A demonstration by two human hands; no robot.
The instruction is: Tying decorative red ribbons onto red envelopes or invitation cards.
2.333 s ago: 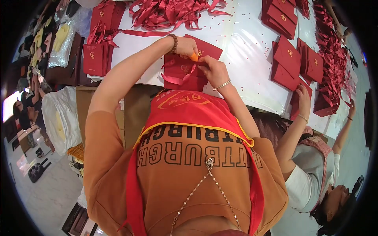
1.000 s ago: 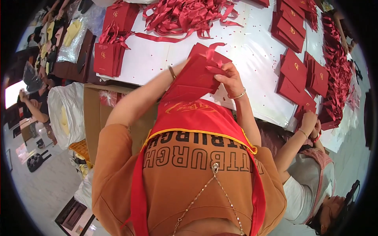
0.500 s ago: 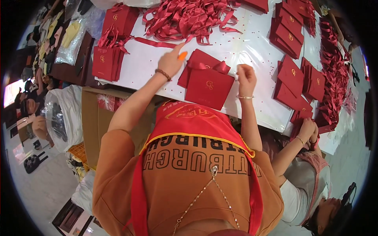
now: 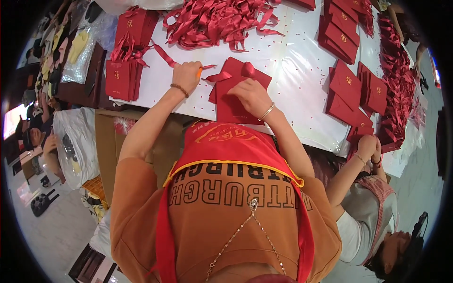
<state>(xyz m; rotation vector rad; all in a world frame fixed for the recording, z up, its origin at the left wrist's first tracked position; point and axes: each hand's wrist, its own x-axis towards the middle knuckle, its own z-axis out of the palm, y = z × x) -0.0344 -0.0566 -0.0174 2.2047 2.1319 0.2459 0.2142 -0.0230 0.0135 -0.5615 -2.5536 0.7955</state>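
A flat dark red paper bag lies on the white table in front of me, on top of another red bag. My right hand is on it with curled fingers, holding it down near a red ribbon loop. My left hand is to the left of the bag, closed on a small orange tool. A red ribbon strand runs past that hand, and a ribbon end lies between my hands.
A heap of red ribbons lies at the far side. Stacked red bags stand at the left and right. A co-worker's hands handle bags at the right edge. A cardboard box and plastic sack sit below.
The red bag, held up near my chest before, now lies on the table. My left hand swung out left with the orange tool, and my right hand came onto the bag.
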